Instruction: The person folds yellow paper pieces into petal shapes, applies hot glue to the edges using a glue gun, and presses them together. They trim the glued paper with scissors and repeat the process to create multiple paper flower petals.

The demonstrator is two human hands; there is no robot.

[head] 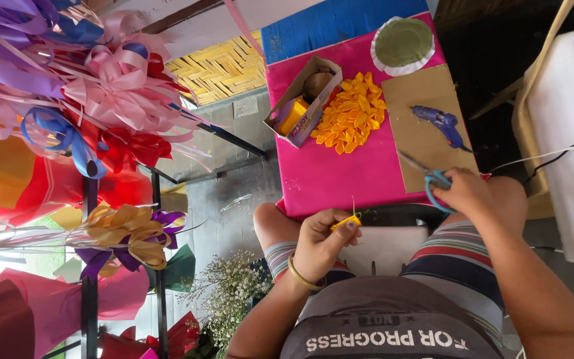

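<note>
While the left hand (319, 240) pinches a small yellow ribbon piece (345, 221) just above the lap, the right hand (465, 191) grips blue-handled scissors (426, 174) over the brown cardboard sheet (423, 126). A pile of yellow petals (352, 113) and a blue glue gun (441, 122) lie on the pink table (330, 176).

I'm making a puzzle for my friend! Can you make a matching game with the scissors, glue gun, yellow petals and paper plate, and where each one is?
Things:
1. scissors
2. glue gun
3. yellow petals
4. paper plate

Places:
A. heaped on the pink sheet
B. lying on the brown cardboard
C. at the table's far edge
D. in the right hand

Pairs: 1-D, 2-B, 3-A, 4-C
</note>
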